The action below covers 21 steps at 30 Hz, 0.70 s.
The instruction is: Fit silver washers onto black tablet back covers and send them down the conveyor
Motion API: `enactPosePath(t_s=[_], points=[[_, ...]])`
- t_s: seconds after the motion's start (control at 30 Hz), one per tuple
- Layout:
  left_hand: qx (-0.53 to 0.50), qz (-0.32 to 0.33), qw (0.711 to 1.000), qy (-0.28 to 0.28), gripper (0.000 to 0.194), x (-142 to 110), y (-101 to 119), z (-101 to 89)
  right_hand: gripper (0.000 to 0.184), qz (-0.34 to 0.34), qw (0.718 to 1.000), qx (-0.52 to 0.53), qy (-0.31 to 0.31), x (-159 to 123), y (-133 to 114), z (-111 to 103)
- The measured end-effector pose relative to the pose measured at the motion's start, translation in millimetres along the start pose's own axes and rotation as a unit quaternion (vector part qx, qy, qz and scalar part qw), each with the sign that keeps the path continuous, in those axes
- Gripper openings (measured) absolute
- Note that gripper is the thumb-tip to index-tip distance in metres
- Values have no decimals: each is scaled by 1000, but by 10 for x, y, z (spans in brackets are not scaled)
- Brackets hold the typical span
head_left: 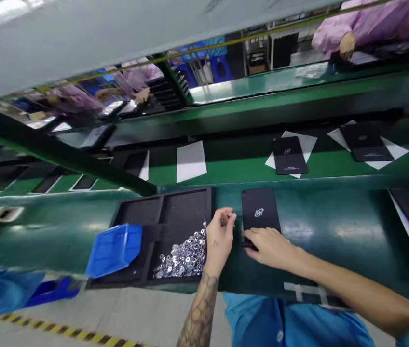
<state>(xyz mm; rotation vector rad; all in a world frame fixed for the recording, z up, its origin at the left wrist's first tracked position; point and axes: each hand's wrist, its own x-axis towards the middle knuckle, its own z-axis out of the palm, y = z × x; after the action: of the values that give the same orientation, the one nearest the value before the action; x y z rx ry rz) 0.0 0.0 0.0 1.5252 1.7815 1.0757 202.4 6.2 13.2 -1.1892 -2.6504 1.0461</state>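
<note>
"Starting from the near edge of the worktop (320, 221), how far along do things look?"

"Partway, I'd judge. Loose metal pieces (186, 255) fill the near right compartment of the black tray (210, 197). Right of it, the black device (260, 205) lies flat, logo up, but under the fingers, so its handling looks unfinished. Its near end is partly covered; I can't tell whether anything is fitted there."

"And the fingers?"

"The right hand (271, 246) touches that near end, thumb and index slightly apart; a grip I can't confirm. The left hand (219, 238) is off the device, beside the tray's right edge, thumb and index nearly together; whether they pinch a piece, I can't tell."

"Past the far edge?"

"Two similar devices (290, 154) on white sheets, logo up."
</note>
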Motion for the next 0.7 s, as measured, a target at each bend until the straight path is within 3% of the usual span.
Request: enactPosePath(t_s=[0.1,0.2,0.33,0.43,0.7], points=[[14,2,998,-68,12,434,-20,76,35,41,996,-9,79,95,296,-341],[22,-7,993,-115,10,836,-71,163,50,107,979,-68,161,213,617,-565],[57,-17,983,-172,13,1204,-113,251,65,107,975,-110,161,303,892,-606],[93,-14,976,-197,16,1286,-104,252,61,90,978,-106,153,266,910,-541],[141,-9,959,-245,18,1150,-117,132,57,58,977,-114,172,108,875,-433]])
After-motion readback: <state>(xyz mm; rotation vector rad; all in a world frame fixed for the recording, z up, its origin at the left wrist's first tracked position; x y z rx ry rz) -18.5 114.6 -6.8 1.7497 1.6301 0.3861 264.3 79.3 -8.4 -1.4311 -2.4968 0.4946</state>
